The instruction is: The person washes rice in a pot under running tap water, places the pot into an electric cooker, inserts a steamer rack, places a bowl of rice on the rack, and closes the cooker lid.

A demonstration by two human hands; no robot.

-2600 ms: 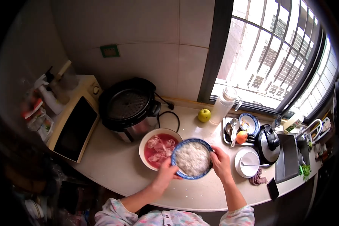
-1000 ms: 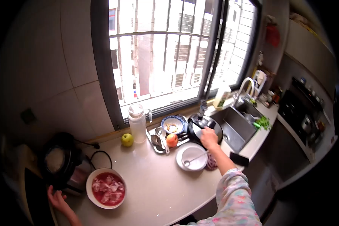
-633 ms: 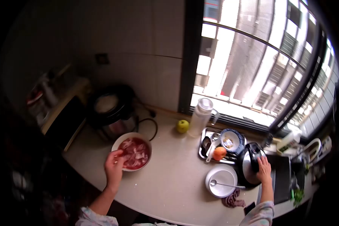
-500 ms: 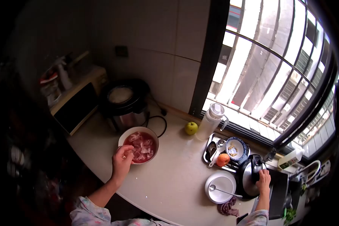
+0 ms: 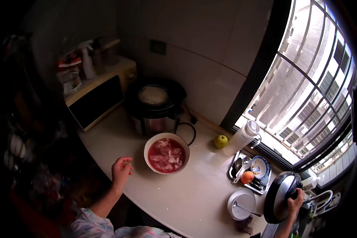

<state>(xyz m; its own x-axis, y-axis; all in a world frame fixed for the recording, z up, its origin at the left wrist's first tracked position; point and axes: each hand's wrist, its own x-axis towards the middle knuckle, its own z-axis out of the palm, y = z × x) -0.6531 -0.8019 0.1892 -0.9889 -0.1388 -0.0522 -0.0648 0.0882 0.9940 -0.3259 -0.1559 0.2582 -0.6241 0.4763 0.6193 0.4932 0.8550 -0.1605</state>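
My right hand (image 5: 295,201) grips the handle of a round black-and-silver cooker lid (image 5: 279,197), which is tilted up on its side at the right. My left hand (image 5: 122,171) hovers near the counter's front edge, fingers loosely bent and nothing in them. Just right of it, untouched, stands a bowl (image 5: 167,153) of raw meat pieces in reddish water. Behind that bowl sits an electric cooker (image 5: 154,109) without its lid, something pale in its top.
A yellowish microwave (image 5: 101,101) stands at the back left. Along the window are a green apple (image 5: 221,141), a clear pitcher (image 5: 244,137) and a metal tray (image 5: 261,191) with dishes and an orange fruit (image 5: 247,177). A white bowl with a spoon (image 5: 241,203) is nearer.
My right hand has raised the lid from the counter and tipped it up. My left hand has drawn back from the meat bowl's rim. The view has shifted left.
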